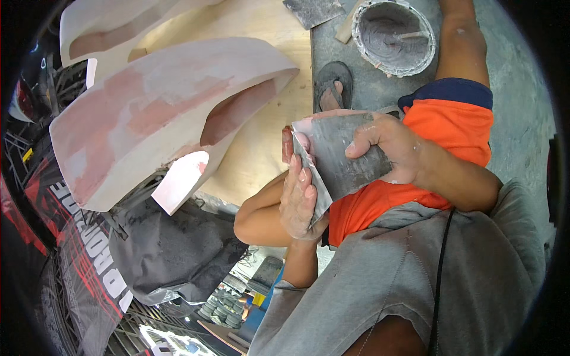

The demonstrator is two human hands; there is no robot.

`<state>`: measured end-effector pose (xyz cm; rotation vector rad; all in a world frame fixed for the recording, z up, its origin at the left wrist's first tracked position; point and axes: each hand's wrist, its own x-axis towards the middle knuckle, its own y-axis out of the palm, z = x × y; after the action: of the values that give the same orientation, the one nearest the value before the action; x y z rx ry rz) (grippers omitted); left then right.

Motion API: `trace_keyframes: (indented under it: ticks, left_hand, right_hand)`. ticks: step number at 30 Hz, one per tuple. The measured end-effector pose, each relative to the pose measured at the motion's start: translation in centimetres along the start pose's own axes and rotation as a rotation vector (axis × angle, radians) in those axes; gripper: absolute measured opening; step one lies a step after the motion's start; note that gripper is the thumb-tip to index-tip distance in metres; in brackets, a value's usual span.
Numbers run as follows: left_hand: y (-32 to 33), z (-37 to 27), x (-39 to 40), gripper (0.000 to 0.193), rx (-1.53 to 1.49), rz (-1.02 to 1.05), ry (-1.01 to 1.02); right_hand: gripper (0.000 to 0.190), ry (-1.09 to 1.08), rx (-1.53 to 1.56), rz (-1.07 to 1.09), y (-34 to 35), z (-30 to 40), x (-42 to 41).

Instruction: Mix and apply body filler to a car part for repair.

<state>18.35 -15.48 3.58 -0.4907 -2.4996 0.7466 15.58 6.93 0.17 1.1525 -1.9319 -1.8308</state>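
My right hand (401, 149) grips a flat grey spreading plate (340, 155), thumb across its smeared face. Pink filler paste lies along the plate's far edge. My left hand (298, 200) has its fingers straight along the back of a thin metal putty blade (315, 178), whose edge meets the plate. A red-brown piece (287, 144), perhaps the blade's handle, sticks out past the left fingertips. To the left is a large curved body panel (133, 107), off-white with pink filler patches and a long opening.
The panel rests over a plywood board (285, 44); a second panel (124, 26) lies behind. A paste-crusted bucket (394, 40) holding grey paste and a stick stands near my leg. Grey abrasive sheet (314, 11) lies at the board's edge. A black cover (169, 244) lies lower left.
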Motion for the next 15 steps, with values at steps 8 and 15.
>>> trace_keyframes:
  ticks: [8, 15]
  left_hand:
    - [1.3, 1.9, -0.9, 0.047, -0.105, 0.042, -0.474]
    - [-0.1, 0.7, 1.0, 0.052, -1.045, -0.603, -0.927]
  right_hand:
    - [0.069, -0.325, -0.192, 0.178, 1.7, 2.2, -0.9]
    - [0.045, -1.131, -1.479, 0.366, 0.2, 1.5, -1.2]
